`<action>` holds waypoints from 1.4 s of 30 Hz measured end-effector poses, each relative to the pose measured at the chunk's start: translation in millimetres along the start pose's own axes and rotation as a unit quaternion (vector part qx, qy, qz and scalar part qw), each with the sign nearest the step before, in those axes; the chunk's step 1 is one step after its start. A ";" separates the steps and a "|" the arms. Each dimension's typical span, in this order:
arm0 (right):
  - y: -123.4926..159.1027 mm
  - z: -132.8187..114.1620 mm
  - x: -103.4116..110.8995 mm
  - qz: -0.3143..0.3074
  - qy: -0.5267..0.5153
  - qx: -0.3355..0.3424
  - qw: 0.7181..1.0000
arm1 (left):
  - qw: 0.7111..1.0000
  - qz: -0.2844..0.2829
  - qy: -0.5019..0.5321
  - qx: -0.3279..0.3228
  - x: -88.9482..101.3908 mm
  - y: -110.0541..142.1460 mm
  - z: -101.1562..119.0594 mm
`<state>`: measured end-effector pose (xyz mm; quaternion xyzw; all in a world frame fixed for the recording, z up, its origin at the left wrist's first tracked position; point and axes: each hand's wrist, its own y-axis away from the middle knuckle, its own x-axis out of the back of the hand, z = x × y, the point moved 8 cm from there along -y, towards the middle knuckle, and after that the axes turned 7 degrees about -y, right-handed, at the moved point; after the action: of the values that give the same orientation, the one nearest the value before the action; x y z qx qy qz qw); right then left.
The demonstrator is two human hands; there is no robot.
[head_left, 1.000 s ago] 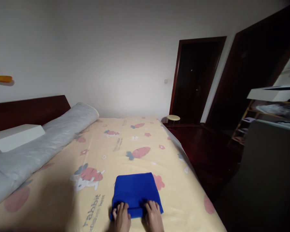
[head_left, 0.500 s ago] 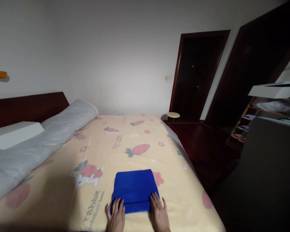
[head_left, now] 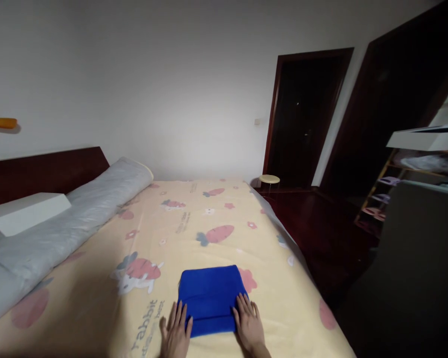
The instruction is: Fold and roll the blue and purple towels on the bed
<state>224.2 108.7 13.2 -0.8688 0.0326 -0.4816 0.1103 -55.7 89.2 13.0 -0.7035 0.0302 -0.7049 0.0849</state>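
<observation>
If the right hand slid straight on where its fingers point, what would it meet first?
The blue cloth, most likely: the right hand points across it and seems to be touching its right edge.

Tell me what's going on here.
A person's left hand and right hand rest on opposite sides of a blue cloth. It lies flat on a pale yellow patterned bedsheet, with a crease across it close to the near edge. Neither hand appears to be gripping it.

Fingers (head_left: 178,313) of the left hand (head_left: 175,336) and right hand (head_left: 251,326) touch 1 folded blue cloth (head_left: 211,300).
</observation>
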 end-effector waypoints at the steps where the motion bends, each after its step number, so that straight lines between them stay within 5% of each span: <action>1: -0.2 -4.2 -0.9 0.000 -0.003 0.009 1.000 | 1.000 0.009 -0.001 0.000 -0.1 -0.2 3.3; 6: -2.6 -73.8 -33.3 -0.124 -0.057 0.127 0.982 | 0.986 -0.027 0.089 -0.140 -10.7 -3.5 81.0; 8: -6.3 -82.5 -40.6 -0.150 -0.064 0.128 0.978 | 0.986 -0.017 0.098 -0.135 -8.7 -7.8 92.9; 16: -17.5 8.7 -6.4 -0.007 0.009 -0.012 1.000 | 0.998 0.054 -0.018 -0.009 9.5 -12.7 12.1; 20: -16.4 -27.8 -17.9 -0.064 -0.022 0.043 0.997 | 0.997 0.055 0.025 -0.051 7.0 -13.7 37.4; 23: -15.1 -76.4 -38.6 -0.155 -0.069 0.124 0.978 | 0.992 -0.009 0.073 -0.105 -4.6 -19.6 76.8; 25: -17.8 -85.2 -44.7 -0.173 -0.074 0.127 0.974 | 0.989 -0.051 0.078 -0.112 -10.7 -24.5 85.6; 32: -35.7 7.2 -10.8 -0.073 0.032 -0.026 0.996 | 1.000 0.021 -0.022 -0.003 9.3 -28.2 6.0; 34: -36.8 17.3 -2.4 -0.063 0.057 -0.051 0.995 | 0.998 0.041 -0.035 0.015 13.7 -26.5 -2.2; 37: -36.7 -11.4 -4.3 -0.068 0.041 -0.014 0.997 | 0.999 0.047 -0.001 0.001 12.1 -27.8 21.2; 42: -29.2 -79.7 -38.5 -0.177 -0.043 0.081 0.980 | 0.985 -0.042 0.085 -0.142 -11.4 -29.5 94.7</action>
<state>134.9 130.6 28.5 -0.8688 -0.1653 -0.4570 0.0949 36.4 127.4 7.3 -0.6465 0.1076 -0.7537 -0.0486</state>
